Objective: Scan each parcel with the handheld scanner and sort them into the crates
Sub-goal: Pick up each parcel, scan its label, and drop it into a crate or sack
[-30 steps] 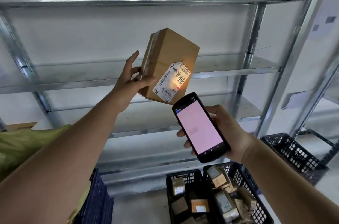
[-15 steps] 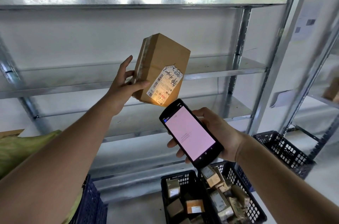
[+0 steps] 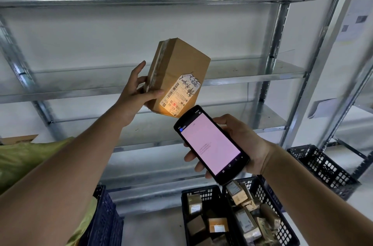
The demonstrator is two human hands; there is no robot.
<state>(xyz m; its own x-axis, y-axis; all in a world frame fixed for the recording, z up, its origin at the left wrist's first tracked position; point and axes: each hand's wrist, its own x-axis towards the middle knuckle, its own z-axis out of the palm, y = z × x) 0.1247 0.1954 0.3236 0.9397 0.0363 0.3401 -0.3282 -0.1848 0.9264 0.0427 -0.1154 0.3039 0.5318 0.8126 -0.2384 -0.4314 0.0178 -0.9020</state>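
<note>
Fingers [image 3: 141,79] grip tilted parcel [image 3: 178,70], label facing scanner [image 3: 211,145]

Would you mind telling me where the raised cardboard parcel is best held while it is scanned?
Probably by its lower taped edge, from the left, as the left hand holds the parcel now: thumb in front, fingers behind. That grip leaves the label clear and facing the scanner.

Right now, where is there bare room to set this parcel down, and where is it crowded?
Bare: the middle shelf behind the parcel, and the lower shelf behind the scanner. The black crate at right looks empty. Crowded: the two front crates, holding small parcels; the right one looks fuller.
</note>
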